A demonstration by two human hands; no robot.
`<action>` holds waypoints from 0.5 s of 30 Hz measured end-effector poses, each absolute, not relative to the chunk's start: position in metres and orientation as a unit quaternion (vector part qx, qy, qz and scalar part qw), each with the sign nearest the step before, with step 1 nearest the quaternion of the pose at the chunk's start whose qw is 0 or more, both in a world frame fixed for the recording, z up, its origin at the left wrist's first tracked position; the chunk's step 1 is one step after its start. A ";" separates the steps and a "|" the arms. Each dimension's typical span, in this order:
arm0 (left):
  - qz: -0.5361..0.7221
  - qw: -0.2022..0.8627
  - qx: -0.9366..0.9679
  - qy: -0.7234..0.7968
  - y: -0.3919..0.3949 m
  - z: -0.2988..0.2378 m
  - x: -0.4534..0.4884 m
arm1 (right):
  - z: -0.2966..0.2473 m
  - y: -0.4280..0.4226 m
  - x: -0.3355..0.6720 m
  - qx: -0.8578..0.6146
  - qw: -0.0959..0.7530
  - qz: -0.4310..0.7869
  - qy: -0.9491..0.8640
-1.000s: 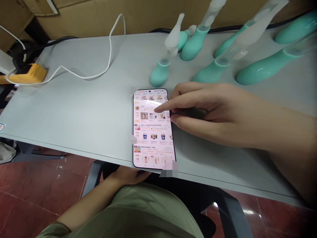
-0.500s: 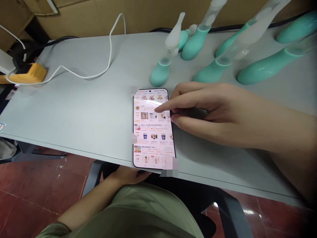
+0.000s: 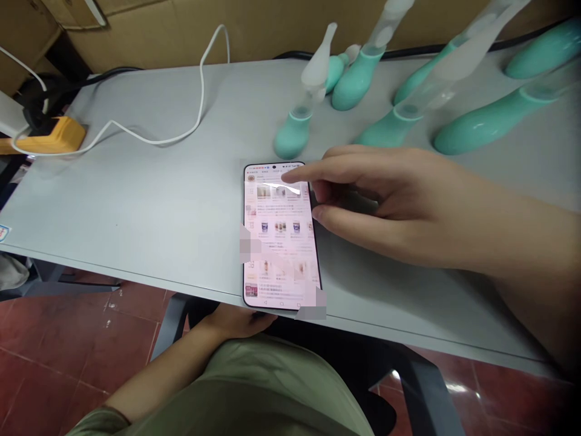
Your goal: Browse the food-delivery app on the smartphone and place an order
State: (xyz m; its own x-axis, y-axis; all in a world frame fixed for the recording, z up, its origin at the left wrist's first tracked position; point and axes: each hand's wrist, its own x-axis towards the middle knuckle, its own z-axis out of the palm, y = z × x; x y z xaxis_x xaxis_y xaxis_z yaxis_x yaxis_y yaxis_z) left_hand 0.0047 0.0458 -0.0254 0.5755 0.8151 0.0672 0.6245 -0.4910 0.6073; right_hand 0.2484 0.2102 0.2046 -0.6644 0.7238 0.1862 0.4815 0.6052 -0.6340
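Note:
A smartphone (image 3: 281, 242) lies face up on the grey table, its lower end at the front edge. Its lit screen shows a scrolling list with small pictures of drinks, blurred in places. Over the phone's upper right is my right hand (image 3: 385, 203), open and holding nothing. The index finger is stretched out with its tip at the screen near the top. The thumb rests by the phone's right edge, and the other fingers are bent. My left hand (image 3: 236, 321) is low by my lap, partly under the table edge. Most of its fingers are hidden.
Several teal bulb-shaped items with clear tubes and whitish tips, one of them a small teal bulb (image 3: 293, 136), stand behind the phone. A white cable (image 3: 154, 142) runs across the table (image 3: 149, 200) from a yellow power strip (image 3: 61, 134). Cardboard (image 3: 172, 33) lines the back.
My right index finger has slid up the screen, away from me. The list has scrolled upward with it. The phone and my left hand have stayed in place.

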 end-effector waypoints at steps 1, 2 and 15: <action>0.177 0.271 0.845 0.426 0.046 -0.025 0.005 | 0.204 0.210 0.249 -0.342 0.218 0.277 -0.871; 0.177 0.271 0.845 0.426 0.046 -0.025 0.005 | 0.204 0.211 0.250 -0.335 0.212 0.278 -0.875; 0.181 0.268 0.843 0.430 0.045 -0.025 0.005 | 0.204 0.212 0.250 -0.325 0.211 0.273 -0.881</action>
